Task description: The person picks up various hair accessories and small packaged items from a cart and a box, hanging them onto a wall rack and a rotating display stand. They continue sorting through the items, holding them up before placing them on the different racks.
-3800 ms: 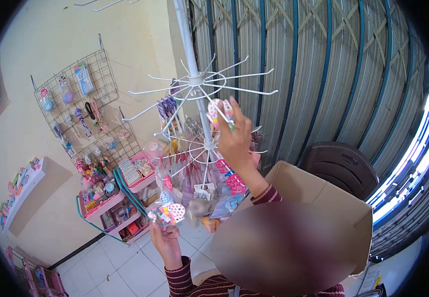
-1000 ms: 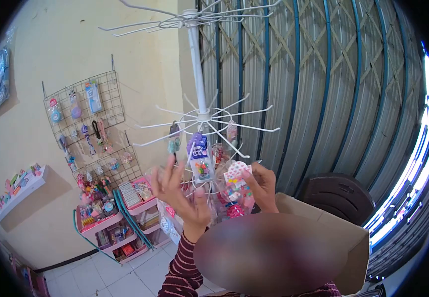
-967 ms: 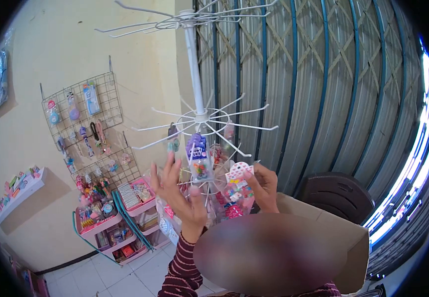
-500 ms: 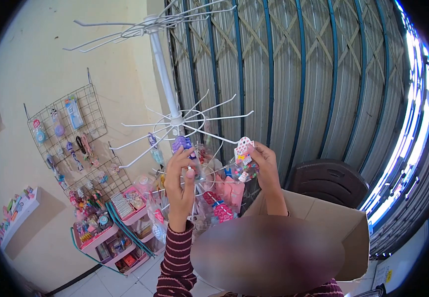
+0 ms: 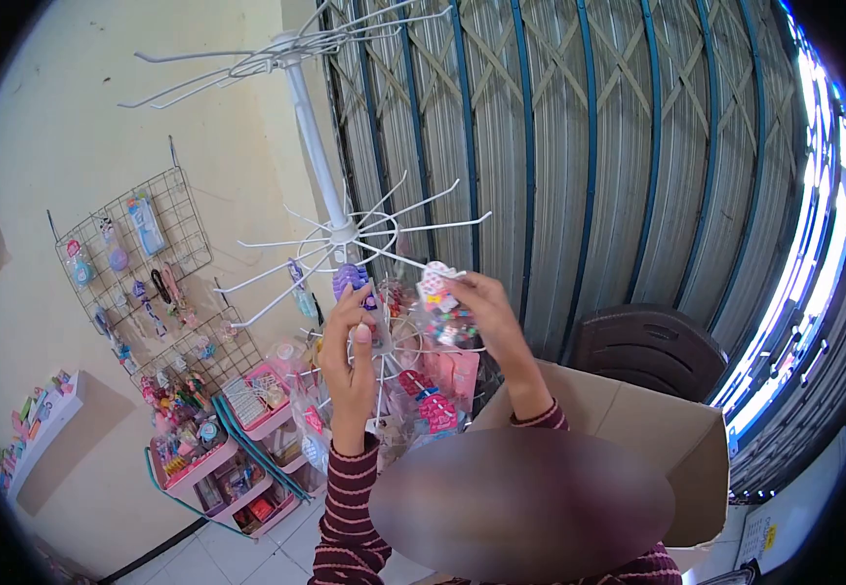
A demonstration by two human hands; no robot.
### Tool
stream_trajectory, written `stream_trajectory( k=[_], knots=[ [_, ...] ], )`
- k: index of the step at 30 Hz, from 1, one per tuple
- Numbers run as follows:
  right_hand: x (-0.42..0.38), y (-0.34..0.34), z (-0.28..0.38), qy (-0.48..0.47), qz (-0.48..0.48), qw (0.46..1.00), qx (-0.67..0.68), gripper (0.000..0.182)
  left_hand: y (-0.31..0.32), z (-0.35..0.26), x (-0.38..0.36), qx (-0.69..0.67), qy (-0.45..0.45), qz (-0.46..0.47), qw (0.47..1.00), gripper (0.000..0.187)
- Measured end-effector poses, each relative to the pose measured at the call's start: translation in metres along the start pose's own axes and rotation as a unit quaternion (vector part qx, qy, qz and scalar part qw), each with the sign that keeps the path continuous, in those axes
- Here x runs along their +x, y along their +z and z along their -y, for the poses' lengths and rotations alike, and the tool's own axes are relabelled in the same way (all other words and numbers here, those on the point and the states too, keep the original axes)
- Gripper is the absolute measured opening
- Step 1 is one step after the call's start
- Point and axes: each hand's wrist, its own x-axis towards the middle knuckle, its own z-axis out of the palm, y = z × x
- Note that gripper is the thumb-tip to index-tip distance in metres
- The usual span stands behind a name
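My right hand [image 5: 493, 314] pinches a small clear packet of colorful beads or charms [image 5: 450, 330] by its white, pink-dotted header card [image 5: 436, 284]. The card's top is at the tip of a white prong of the display rack [image 5: 343, 232]; whether the prong passes through its hole I cannot make out. My left hand [image 5: 349, 351] is to the left, its fingers bent around a purple-topped packet [image 5: 351, 280] just below the rack's hub. The lower part of that packet is partly hidden by my fingers and thumb.
Below hang more packets, one with pink-red items [image 5: 431, 402]. A cardboard box [image 5: 628, 414] stands at the right before a brown chair [image 5: 649, 353] and a folding metal shutter [image 5: 559, 156]. On the left are a wire grid [image 5: 184, 210], a pink trolley [image 5: 198, 468] and a white shelf [image 5: 50, 429].
My right hand has moved left with the bead packet, bringing its card to the prong's tip. My left hand stays by the purple-topped packet. The view has shifted slightly.
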Motion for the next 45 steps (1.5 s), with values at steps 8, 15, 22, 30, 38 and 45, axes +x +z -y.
stream_trajectory(
  k=[8, 15, 22, 30, 38, 45],
  knots=[
    [0.035, 0.010, -0.037, -0.029, -0.013, 0.923, -0.383, 0.032, 0.036, -0.021, -0.043, -0.043, 0.003, -0.231, 0.972, 0.028],
    [-0.081, -0.150, -0.033, 0.091, 0.268, 0.863, -0.419, 0.036, 0.087, -0.055, -0.099, -0.136, -0.016, -0.212, 0.968, 0.030],
    [-0.208, -0.291, 0.025, 0.279, 0.143, 0.816, -0.485, 0.028, 0.208, -0.073, -0.112, -0.306, -0.100, -0.022, 0.946, 0.029],
    [-0.263, -0.389, -0.046, 0.316, -0.046, 0.812, -0.489, 0.023, 0.344, 0.022, -0.219, -0.035, -0.270, 0.642, 0.716, 0.034],
    [-0.322, -0.398, -0.208, 0.312, -0.085, 0.793, -0.516, 0.022, 0.372, 0.057, -0.373, 0.221, -0.265, 0.739, 0.578, 0.041],
    [-0.337, -0.381, -0.236, 0.339, -0.159, 0.689, -0.621, 0.032, 0.368, 0.040, -0.416, 0.231, -0.209, 0.667, 0.678, 0.056]
  ],
)
